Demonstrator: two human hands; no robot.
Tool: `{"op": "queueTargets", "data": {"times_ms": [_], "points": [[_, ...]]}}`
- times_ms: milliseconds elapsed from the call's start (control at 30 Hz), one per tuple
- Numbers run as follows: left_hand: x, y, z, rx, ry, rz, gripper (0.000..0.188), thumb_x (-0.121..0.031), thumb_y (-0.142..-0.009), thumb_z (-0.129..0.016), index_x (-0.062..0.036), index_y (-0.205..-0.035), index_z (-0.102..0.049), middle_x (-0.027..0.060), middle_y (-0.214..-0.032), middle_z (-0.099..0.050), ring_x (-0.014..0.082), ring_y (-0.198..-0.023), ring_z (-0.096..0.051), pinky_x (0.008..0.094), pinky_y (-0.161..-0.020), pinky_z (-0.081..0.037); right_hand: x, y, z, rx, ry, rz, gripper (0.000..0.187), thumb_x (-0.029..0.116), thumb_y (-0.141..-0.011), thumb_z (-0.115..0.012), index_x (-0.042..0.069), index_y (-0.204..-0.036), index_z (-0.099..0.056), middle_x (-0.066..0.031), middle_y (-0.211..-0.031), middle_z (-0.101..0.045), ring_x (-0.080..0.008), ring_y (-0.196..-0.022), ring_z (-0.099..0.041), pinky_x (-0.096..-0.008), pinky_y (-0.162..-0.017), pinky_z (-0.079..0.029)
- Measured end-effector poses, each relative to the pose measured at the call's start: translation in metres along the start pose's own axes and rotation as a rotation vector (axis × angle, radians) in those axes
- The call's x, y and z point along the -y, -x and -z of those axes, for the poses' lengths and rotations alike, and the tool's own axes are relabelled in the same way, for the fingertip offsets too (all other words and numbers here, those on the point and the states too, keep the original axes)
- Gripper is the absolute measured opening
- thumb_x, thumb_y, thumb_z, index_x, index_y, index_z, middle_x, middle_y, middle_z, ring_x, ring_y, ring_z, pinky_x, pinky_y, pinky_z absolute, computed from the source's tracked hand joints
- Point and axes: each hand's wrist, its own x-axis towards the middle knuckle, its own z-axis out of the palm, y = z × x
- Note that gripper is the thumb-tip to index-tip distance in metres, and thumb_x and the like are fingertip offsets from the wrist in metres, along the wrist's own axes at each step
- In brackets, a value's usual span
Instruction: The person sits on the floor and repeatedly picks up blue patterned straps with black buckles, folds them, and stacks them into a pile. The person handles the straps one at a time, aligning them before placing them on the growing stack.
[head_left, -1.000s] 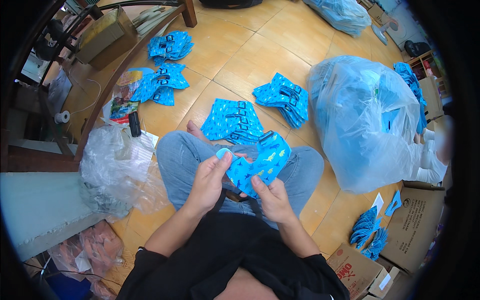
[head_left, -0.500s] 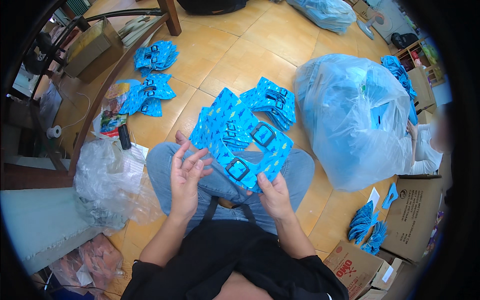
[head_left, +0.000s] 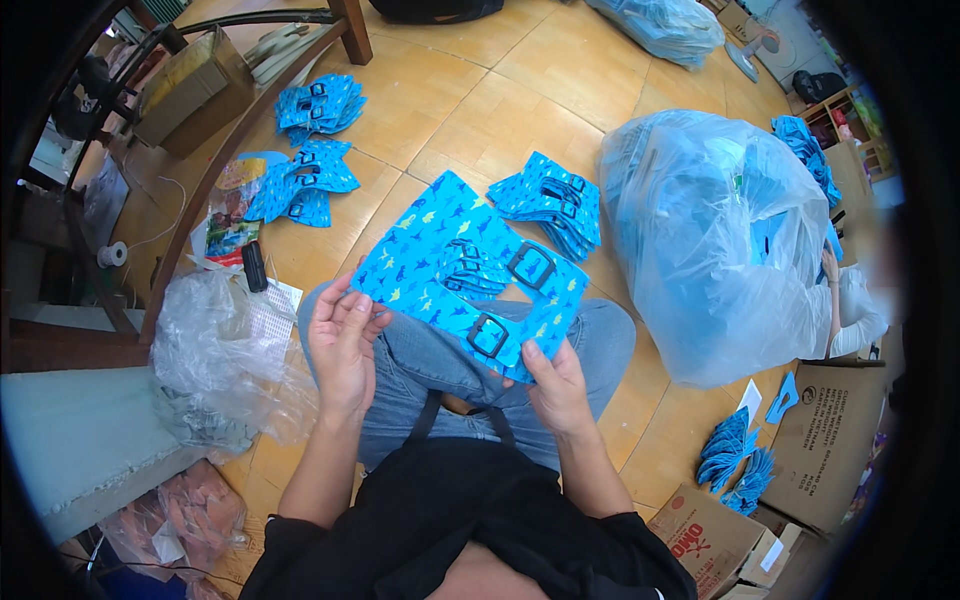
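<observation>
I hold up a light blue fabric piece [head_left: 425, 250] printed with small dark and yellow figures. It has a wide cutout on one side and a black buckle on each of the two arms beside it. My left hand [head_left: 345, 345] pinches its left corner between thumb and fingers. My right hand [head_left: 555, 385] grips its lower right edge, near the lower buckle [head_left: 487, 336]. Through the cutout shows a stack of similar pieces [head_left: 472, 268], partly hidden behind the held one. Just beyond lies another stack of blue buckled pieces [head_left: 550, 205] on the floor.
A large clear bag of blue pieces [head_left: 710, 250] stands at the right, a person's arm [head_left: 832, 300] beside it. More blue stacks [head_left: 318, 105] lie far left. Crumpled clear plastic [head_left: 215, 340] sits at left, cardboard boxes [head_left: 715, 535] at lower right.
My left hand, which had its fingers spread beside the fabric piece, has closed on its left corner. The piece has turned slightly and lies flatter; my right hand keeps its grip.
</observation>
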Motion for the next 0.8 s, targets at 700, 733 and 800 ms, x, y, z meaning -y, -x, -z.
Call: {"op": "queueTargets", "data": {"times_ms": [700, 733, 800], "points": [[0.029, -0.060, 0.040, -0.026, -1.647, -0.471, 0.025, -0.028, -0.085, -0.064, -0.0057, -0.095, -0.069, 0.0110, -0.096, -0.069, 0.0296, -0.095, -0.062, 0.0415, -0.089, -0.042, -0.002, -0.178, 0.183, -0.515, 0.300, 0.071, 0.043, 0.022, -0.096, -0.056, 0.004, -0.133, -0.044, -0.0046, -0.102, -0.063, -0.0121, -0.076, -0.061, -0.0239, -0.061, -0.046], [0.029, -0.060, 0.040, -0.016, -1.647, -0.459, 0.026, -0.029, -0.086, -0.064, -0.0054, -0.096, -0.069, 0.0118, -0.096, -0.069, 0.0298, -0.096, -0.062, 0.0412, -0.088, -0.042, -0.010, -0.189, 0.195, -0.580, 0.467, 0.010, 0.044, 0.024, -0.096, -0.056, 0.004, -0.134, -0.044, -0.0066, -0.103, -0.064, -0.0160, -0.079, -0.063, -0.0274, -0.064, -0.049], [0.029, -0.060, 0.040, -0.010, -1.646, -0.450, 0.028, -0.030, -0.086, -0.063, -0.0051, -0.098, -0.069, 0.0125, -0.097, -0.069, 0.0300, -0.097, -0.062, 0.0410, -0.087, -0.042, -0.026, -0.196, 0.216, -0.742, 0.872, -0.059, 0.045, 0.028, -0.095, -0.055, 0.006, -0.134, -0.046, -0.0115, -0.108, -0.065, -0.0252, -0.087, -0.065, -0.0352, -0.073, -0.051]]}}
